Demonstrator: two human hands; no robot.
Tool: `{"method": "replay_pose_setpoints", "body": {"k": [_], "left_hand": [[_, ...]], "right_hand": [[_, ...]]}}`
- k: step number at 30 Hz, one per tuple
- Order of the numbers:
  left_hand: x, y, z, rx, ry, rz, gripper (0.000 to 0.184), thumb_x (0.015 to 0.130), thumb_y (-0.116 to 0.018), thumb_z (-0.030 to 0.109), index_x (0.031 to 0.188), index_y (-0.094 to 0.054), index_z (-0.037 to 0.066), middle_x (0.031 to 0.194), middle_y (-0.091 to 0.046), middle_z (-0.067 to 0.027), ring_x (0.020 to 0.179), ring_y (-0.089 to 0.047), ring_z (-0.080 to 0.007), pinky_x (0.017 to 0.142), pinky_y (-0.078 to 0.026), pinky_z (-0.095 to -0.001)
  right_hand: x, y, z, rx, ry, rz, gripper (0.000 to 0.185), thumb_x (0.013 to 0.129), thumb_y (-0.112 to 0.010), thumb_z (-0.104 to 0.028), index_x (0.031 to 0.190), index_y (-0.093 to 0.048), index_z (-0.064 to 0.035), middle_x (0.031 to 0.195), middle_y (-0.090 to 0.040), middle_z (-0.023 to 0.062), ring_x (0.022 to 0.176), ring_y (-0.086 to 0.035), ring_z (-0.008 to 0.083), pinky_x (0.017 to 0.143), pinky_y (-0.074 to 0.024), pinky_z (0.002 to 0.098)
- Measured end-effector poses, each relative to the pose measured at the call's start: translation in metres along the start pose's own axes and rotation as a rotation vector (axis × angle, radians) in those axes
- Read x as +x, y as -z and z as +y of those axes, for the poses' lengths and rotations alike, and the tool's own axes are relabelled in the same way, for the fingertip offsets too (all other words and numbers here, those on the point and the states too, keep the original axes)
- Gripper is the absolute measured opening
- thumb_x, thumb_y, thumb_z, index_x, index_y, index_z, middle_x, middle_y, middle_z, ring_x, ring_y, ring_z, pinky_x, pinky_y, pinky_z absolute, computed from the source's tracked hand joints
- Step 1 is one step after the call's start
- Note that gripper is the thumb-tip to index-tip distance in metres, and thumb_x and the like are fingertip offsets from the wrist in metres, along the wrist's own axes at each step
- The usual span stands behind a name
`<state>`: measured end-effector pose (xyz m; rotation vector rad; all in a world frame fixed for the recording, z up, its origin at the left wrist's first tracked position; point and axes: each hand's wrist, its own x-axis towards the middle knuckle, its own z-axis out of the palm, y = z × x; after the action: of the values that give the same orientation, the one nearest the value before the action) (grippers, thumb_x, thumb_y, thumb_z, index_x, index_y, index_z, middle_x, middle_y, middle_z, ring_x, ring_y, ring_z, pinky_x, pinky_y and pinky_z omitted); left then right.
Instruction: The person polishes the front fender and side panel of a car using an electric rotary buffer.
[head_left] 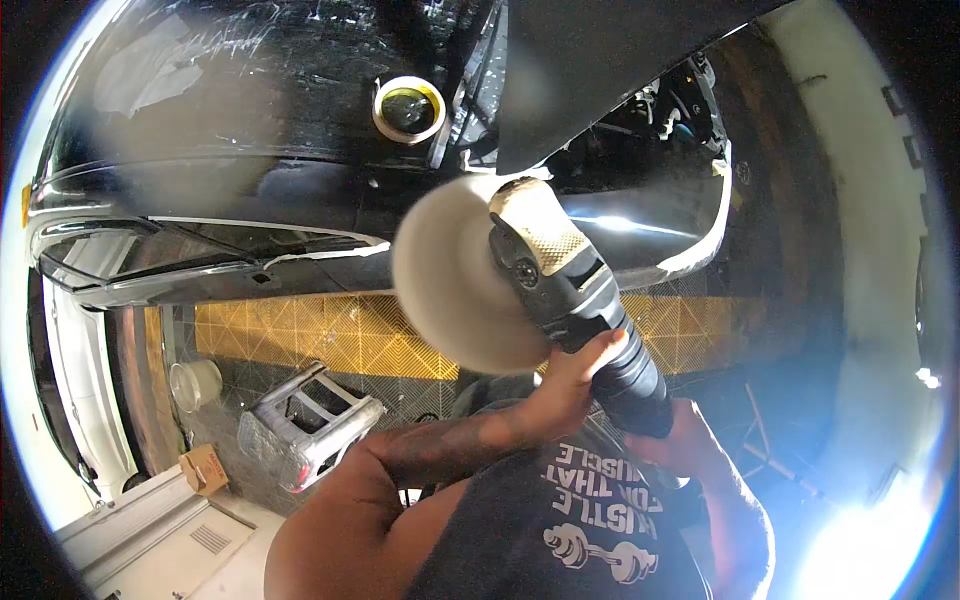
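A black power polisher (575, 285) with a large round white pad (455, 275) lies across the middle of the view. My left hand (575, 385) is closed around its body behind the metal head. Farther back, my right hand (675, 435) grips the rear end of the tool. The pad looks blurred and overlaps the side of a dark car (300, 190) in the view. On the car's glossy surface rests a roll of tape (409, 109). Pale masking tape (330, 254) runs along the car's window edge.
A grey step stool (310, 420) stands on the black and yellow tiled floor (290, 335). Beyond it are a white bucket (196, 385) and a cardboard box (204, 470). The engine bay (665, 110) is open at the upper right. Bright light glares at the lower right.
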<state>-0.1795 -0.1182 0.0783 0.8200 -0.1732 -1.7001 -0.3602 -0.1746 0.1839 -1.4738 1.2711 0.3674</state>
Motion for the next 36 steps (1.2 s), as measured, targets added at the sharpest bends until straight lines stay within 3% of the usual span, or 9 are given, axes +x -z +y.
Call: {"method": "replay_pose_setpoints", "body": {"k": [6, 11, 14, 18, 22, 27, 30, 33, 36], "left_hand": [[0.014, -0.036, 0.008, -0.268, 0.176, -0.07, 0.045, 0.091, -0.064, 0.039, 0.12, -0.053, 0.006, 0.104, -0.064, -0.0071, 0.098, -0.064, -0.0192, 0.095, -0.049, -0.0402], [0.016, -0.033, 0.006, -0.391, 0.25, -0.053, 0.042, 0.09, -0.068, 0.023, 0.125, -0.051, 0.008, 0.109, -0.064, -0.008, 0.104, -0.063, -0.0213, 0.101, -0.046, -0.0419], [0.007, -0.016, -0.001, 0.222, -0.322, -0.121, 0.047, 0.088, -0.067, 0.009, 0.131, -0.047, 0.01, 0.11, -0.064, -0.0105, 0.105, -0.063, -0.0255, 0.101, -0.046, -0.0417], [-0.023, 0.009, 0.024, 0.67, -0.432, -0.049, 0.054, 0.086, -0.063, -0.004, 0.135, -0.044, 0.011, 0.116, -0.063, -0.0136, 0.11, -0.061, -0.0276, 0.103, -0.043, -0.0393], [-0.045, 0.028, 0.047, 0.273, -0.148, 0.151, 0.032, 0.095, -0.058, 0.021, 0.117, -0.056, -0.002, 0.111, -0.064, -0.0112, 0.104, -0.061, -0.0206, 0.094, -0.046, -0.0369], [-0.053, 0.007, 0.071, -0.161, -0.078, 0.234, 0.025, 0.1, -0.051, 0.018, 0.108, -0.06, -0.003, 0.102, -0.065, -0.0077, 0.096, -0.063, -0.0163, 0.087, -0.048, -0.0319], [-0.033, 0.035, 0.044, -0.053, -0.018, 0.091, 0.022, 0.097, -0.053, 0.006, 0.118, -0.056, -0.001, 0.109, -0.064, -0.0111, 0.101, -0.063, -0.0198, 0.09, -0.048, -0.0333], [-0.023, 0.041, 0.019, 1.062, -0.561, -0.058, 0.029, 0.1, -0.047, 0.023, 0.118, -0.054, 0.001, 0.115, -0.062, -0.0136, 0.107, -0.059, -0.0213, 0.099, -0.043, -0.0364], [-0.002, 0.034, -0.006, 0.777, -0.47, -0.155, 0.057, 0.083, -0.058, -0.013, 0.134, -0.047, 0.009, 0.12, -0.06, -0.0191, 0.116, -0.058, -0.0324, 0.101, -0.042, -0.0405]], "right_hand": [[-0.026, 0.01, -0.036, 0.056, -0.331, 0.089, 0.042, 0.068, -0.078, -0.021, 0.102, -0.065, -0.0001, 0.088, -0.07, 0.0101, 0.073, -0.067, 0.0161, 0.071, -0.0542, 0.0346], [-0.02, 0.007, -0.016, 0.107, -0.204, 0.108, 0.042, 0.069, -0.078, -0.023, 0.101, -0.066, 0.0014, 0.085, -0.07, 0.0129, 0.074, -0.069, 0.0201, 0.072, -0.0547, 0.0355], [-0.007, -0.002, 0.002, 0.068, -0.061, 0.088, 0.042, 0.069, -0.078, -0.025, 0.1, -0.067, 0.0023, 0.084, -0.071, 0.0146, 0.074, -0.069, 0.0226, 0.072, -0.055, 0.0361], [0.016, -0.023, 0.015, -0.001, 0.187, 0.068, 0.043, 0.07, -0.078, -0.027, 0.098, -0.067, 0.0035, 0.081, -0.071, 0.0169, 0.075, -0.071, 0.0258, 0.073, -0.0553, 0.0368], [0.031, -0.035, -0.023, -0.104, 0.315, -0.026, 0.048, 0.07, -0.076, -0.029, 0.096, -0.065, 0.009, 0.085, -0.07, 0.0245, 0.084, -0.071, 0.0333, 0.082, -0.0559, 0.0404], [0.04, -0.042, -0.021, -0.132, 0.386, 0.006, 0.051, 0.07, -0.077, -0.032, 0.1, -0.065, 0.0073, 0.085, -0.07, 0.0244, 0.086, -0.071, 0.0345, 0.081, -0.0557, 0.0405], [0.025, -0.028, -0.034, -0.079, 0.295, -0.043, 0.051, 0.07, -0.077, -0.034, 0.102, -0.066, 0.0049, 0.087, -0.07, 0.0242, 0.088, -0.07, 0.0342, 0.08, -0.0553, 0.0408], [0.015, -0.025, -0.008, -0.048, 0.236, 0.029, 0.05, 0.07, -0.078, -0.036, 0.1, -0.067, 0.0031, 0.089, -0.07, 0.0242, 0.089, -0.07, 0.0334, 0.08, -0.055, 0.0411], [0.009, -0.023, 0.022, 0.019, 0.124, 0.077, 0.047, 0.069, -0.077, -0.031, 0.102, -0.067, 0.0018, 0.089, -0.071, 0.022, 0.088, -0.071, 0.0299, 0.082, -0.054, 0.0397]]}}
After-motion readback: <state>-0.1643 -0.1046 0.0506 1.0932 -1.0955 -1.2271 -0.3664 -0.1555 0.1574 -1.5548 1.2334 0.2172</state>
